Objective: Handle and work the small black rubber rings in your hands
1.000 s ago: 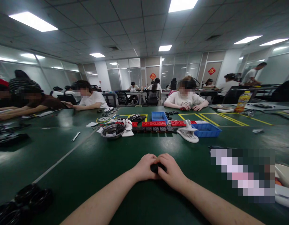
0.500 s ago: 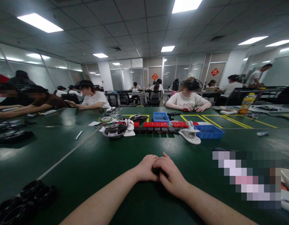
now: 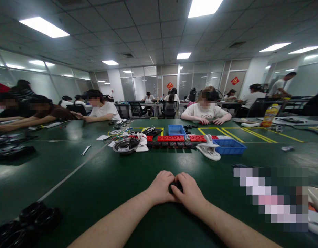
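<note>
Lower centre of frame: small, dark, rounded object between left hand and right hand, both grips closed around it over green bench, likely to steady it. Left of centre: round metallic bowl, black cable inside. Right of centre: blue plastic bin, contents unclear.

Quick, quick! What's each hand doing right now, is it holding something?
Left hand: closed, holding a small black object.
Right hand: closed, holding that same object.
</note>
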A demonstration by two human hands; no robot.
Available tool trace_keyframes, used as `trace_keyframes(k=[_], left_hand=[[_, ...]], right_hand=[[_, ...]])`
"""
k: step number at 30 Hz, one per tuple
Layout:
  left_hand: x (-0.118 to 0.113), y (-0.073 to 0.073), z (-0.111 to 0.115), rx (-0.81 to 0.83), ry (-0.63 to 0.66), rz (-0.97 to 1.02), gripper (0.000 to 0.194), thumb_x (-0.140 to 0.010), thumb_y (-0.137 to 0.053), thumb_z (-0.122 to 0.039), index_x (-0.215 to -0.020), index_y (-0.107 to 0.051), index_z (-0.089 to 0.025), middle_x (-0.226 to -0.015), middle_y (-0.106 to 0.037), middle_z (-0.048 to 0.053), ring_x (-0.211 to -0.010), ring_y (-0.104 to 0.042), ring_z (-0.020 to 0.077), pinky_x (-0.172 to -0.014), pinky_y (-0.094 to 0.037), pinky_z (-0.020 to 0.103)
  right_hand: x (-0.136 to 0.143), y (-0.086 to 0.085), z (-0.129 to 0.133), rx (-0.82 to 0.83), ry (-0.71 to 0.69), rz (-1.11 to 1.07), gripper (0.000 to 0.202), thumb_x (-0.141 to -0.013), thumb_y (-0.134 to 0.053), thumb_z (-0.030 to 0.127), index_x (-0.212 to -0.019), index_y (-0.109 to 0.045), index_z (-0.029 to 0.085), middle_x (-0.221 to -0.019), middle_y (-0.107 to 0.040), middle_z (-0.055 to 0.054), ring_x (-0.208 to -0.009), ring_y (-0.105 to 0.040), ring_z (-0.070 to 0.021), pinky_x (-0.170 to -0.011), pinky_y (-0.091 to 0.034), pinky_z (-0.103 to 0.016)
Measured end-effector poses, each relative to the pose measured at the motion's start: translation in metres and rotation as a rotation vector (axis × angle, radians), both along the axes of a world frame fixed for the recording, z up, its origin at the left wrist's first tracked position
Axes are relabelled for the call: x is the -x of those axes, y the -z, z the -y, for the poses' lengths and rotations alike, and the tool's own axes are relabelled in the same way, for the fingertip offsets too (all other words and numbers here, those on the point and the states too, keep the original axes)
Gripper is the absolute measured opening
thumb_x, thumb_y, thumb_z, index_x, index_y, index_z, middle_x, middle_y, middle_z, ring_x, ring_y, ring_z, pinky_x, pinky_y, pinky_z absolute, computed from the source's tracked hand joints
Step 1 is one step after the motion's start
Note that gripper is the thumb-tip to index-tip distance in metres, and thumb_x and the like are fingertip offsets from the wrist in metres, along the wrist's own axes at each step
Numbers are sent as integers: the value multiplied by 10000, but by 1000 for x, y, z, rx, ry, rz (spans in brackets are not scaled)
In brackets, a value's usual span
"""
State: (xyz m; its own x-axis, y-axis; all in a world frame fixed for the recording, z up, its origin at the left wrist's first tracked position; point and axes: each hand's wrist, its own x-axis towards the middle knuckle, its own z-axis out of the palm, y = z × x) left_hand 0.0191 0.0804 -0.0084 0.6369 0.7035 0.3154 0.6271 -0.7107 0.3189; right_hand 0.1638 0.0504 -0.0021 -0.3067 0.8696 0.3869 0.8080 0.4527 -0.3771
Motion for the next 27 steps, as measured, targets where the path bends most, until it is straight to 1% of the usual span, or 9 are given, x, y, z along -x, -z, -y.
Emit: trace_keyframes(k=[3, 7, 11, 15, 18, 21, 24, 27], left_hand=[[0, 1, -1, 31, 4, -15, 390, -579, -695, -427, -847, -560, -178, -879, -547, 33, -835, -499, 208, -803, -390, 326], [-1, 1, -1, 42, -3, -11, 322, -585, -692, -359, -820, -565, -178, -865, -547, 27, -825, -507, 201, -783, -403, 310], [1, -2, -1, 64, 18, 6, 301, -578, -697, -325, -809, -569, -183, -869, -548, 23, -835, -509, 200, -778, -408, 302], [4, -7, -1, 106, 61, 28, 276, -572, -701, -308, -793, -584, -191, -885, -546, 18, -851, -504, 199, -785, -411, 295], [7, -8, -2, 136, 90, 42, 278, -560, -705, -252, -810, -599, -197, -908, -545, 13, -882, -494, 201, -797, -412, 292], [10, -6, -6, 158, 133, 50, 249, -557, -702, -205, -788, -609, -200, -928, -546, 6, -907, -489, 198, -824, -403, 293], [11, -3, -9, 174, 166, 50, 208, -551, -712, -207, -734, -614, -199, -946, -546, 0, -923, -491, 199, -842, -393, 298], [10, 0, -10, 172, 161, 46, 227, -528, -732, -228, -726, -625, -208, -977, -539, 1, -940, -490, 209, -865, -378, 318]], right_hand=[[1, 1, 0, -8, 24, 8, 94, -757, -498, 267, -732, -470, 180, -756, -515, -34, -726, -469, -183, -643, -353, -301], [0, 1, 2, -48, 55, 19, 138, -771, -497, 316, -751, -465, 184, -754, -516, -32, -710, -472, -182, -632, -340, -301], [-1, -2, 2, -48, 44, 73, 159, -790, -488, 332, -740, -473, 181, -754, -519, -36, -698, -475, -183, -632, -342, -311], [-3, -9, 3, -38, -42, 92, 140, -759, -542, 314, -729, -497, 185, -769, -523, -32, -729, -482, -185, -658, -362, -317], [-5, -15, 4, -3, -139, 46, 87, -727, -562, 234, -796, -541, 185, -819, -532, -38, -784, -489, -190, -708, -385, -331], [-6, -17, 6, 1, -293, -40, 197, -716, -483, 111, -866, -574, 201, -895, -552, -44, -855, -493, -185, -773, -389, -338], [-5, -13, 8, -22, -400, -107, 257, -678, -414, 49, -770, -592, 210, -864, -577, -31, -869, -505, -182, -804, -386, -350], [-3, -8, 10, -50, -420, -162, 253, -673, -385, 51, -692, -579, 212, -766, -584, -20, -814, -521, -178, -786, -402, -352]])
